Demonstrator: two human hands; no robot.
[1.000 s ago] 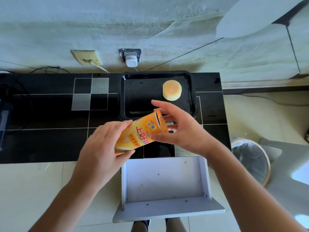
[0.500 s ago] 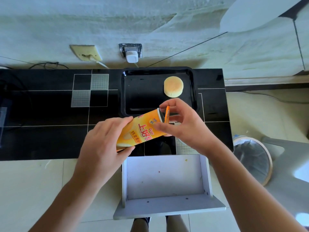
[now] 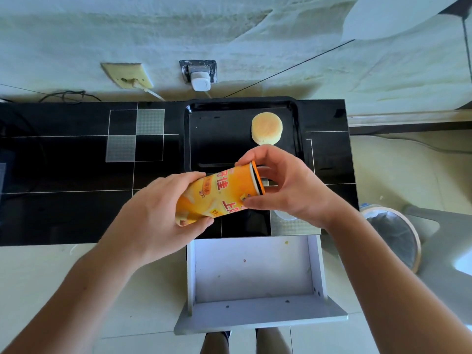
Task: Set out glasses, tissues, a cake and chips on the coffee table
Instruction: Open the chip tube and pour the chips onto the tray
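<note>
Here, from the head view, the left hand grips the base of the orange chips can, tilted over the black worktop, while the right hand pinches its lid, probably to open it. Red Chinese characters show; the cake sits on the tray.

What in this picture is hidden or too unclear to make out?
Head view, the only one:
- Chip can: its bottom end is covered by the left hand; contents unseen.
- Can's lid end: partly wrapped by the right hand, so whether it is sealed cannot be told.
- Coffee table: left end cut off by the frame edge.
- Glasses and tissues: not in view.
</note>
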